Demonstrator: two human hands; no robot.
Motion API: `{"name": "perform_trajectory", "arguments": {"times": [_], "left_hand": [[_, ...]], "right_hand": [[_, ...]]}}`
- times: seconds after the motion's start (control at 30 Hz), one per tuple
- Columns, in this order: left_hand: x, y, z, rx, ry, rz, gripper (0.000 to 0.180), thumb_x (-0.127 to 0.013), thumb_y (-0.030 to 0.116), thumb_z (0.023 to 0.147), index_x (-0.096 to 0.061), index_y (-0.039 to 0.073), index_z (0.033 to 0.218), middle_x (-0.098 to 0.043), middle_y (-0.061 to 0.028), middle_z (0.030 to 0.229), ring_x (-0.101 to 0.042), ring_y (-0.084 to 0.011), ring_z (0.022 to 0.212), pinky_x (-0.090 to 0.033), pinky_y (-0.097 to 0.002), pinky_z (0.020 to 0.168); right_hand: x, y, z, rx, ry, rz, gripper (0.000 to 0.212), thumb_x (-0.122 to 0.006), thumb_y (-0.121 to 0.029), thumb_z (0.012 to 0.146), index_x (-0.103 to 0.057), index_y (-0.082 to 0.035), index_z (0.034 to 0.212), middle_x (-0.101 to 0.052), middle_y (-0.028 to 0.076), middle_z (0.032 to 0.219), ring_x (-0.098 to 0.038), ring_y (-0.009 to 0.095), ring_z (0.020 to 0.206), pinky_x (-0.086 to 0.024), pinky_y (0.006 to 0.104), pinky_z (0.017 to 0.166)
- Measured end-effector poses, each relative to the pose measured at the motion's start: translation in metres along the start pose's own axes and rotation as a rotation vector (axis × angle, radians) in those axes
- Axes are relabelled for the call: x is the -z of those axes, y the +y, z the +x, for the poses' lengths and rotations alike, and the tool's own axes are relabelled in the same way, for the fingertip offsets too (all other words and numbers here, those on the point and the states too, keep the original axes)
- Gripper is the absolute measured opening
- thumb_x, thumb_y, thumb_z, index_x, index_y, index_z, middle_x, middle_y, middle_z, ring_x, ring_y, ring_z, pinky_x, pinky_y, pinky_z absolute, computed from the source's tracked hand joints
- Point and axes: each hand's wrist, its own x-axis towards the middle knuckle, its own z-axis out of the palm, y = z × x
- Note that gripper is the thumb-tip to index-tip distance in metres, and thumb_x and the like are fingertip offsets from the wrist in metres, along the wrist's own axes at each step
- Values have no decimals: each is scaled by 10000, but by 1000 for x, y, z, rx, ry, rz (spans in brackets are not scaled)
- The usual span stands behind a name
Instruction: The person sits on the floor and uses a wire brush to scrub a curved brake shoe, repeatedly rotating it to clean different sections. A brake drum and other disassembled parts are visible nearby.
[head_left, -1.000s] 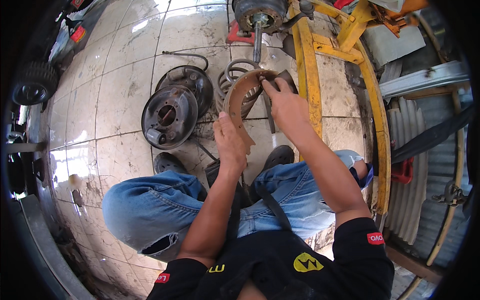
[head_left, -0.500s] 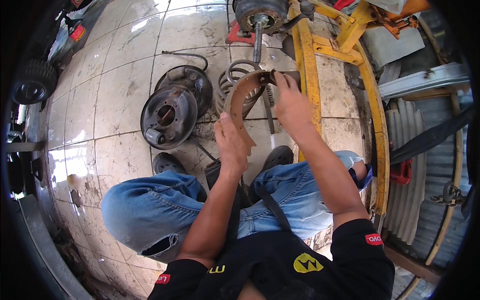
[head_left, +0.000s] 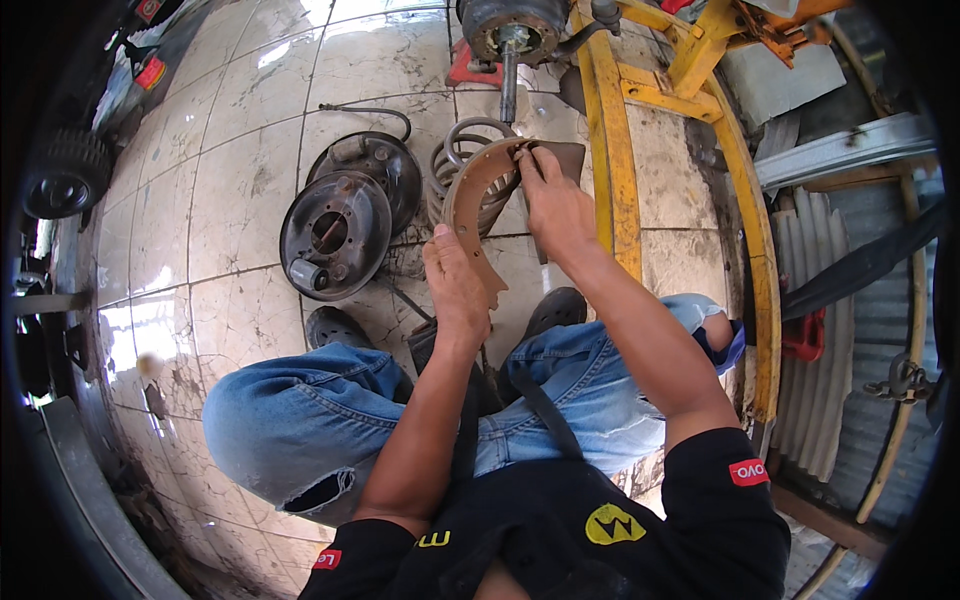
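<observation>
A curved tan brake shoe [head_left: 467, 207] with rivet holes is held up above the floor, its arc rising from lower right to the top. My left hand [head_left: 457, 290] is closed around its lower part, thumb along the lining. At the upper end, my right hand [head_left: 556, 205] pinches a dark brown sheet [head_left: 570, 158] that looks like sandpaper, fingertips pressed against the shoe's inner side. Behind the shoe stands a rusty coil spring [head_left: 440, 170], partly hidden. Two round black brake backing plates [head_left: 305, 215] lie overlapping to the left.
A brake drum with a shaft [head_left: 508, 45] is at the top, beside a red stand [head_left: 470, 68]. A yellow metal frame [head_left: 612, 150] runs along the right. A tyre [head_left: 68, 172] lies at far left. A black hose [head_left: 370, 110] lies behind the plates.
My right hand has moved left and slightly toward me along the shoe's upper end, bringing the brown sheet with it. The shoe has shifted slightly left; my left hand keeps its grip.
</observation>
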Motion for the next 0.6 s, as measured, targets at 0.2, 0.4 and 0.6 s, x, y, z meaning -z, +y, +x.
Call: {"name": "perform_trajectory", "arguments": {"times": [0.2, 0.4, 0.6], "left_hand": [[0, 0, 1, -9, -4, -30, 422, -370, 467, 1056, -481, 60, 1033, -513, -47, 813, -500, -119, 634, -443, -272, 467], [2, -7, 7, -24, 27, -10, 423, -380, 464, 1056, -498, 58, 1025, -523, -45, 818, -500, -118, 644, -442, -273, 488], [-2, 4, -2, 76, 5, -11, 429, -372, 472, 1050, -505, 65, 1046, -525, -51, 766, -510, -142, 554, -429, -294, 413]], "right_hand": [[4, 2, 0, -80, -24, -4, 550, -510, -4, 845, -488, -78, 1389, -480, 125, 1403, -642, 374, 1029, -532, 466, 861], [4, 3, 2, -15, 38, 168, 540, -513, 9, 836, -506, -73, 1370, -500, 123, 1387, -633, 370, 1062, -528, 461, 879], [12, 3, 0, -90, -33, 90, 542, -518, 20, 821, -528, -76, 1354, -505, 114, 1383, -616, 372, 1098, -529, 451, 890]]}}
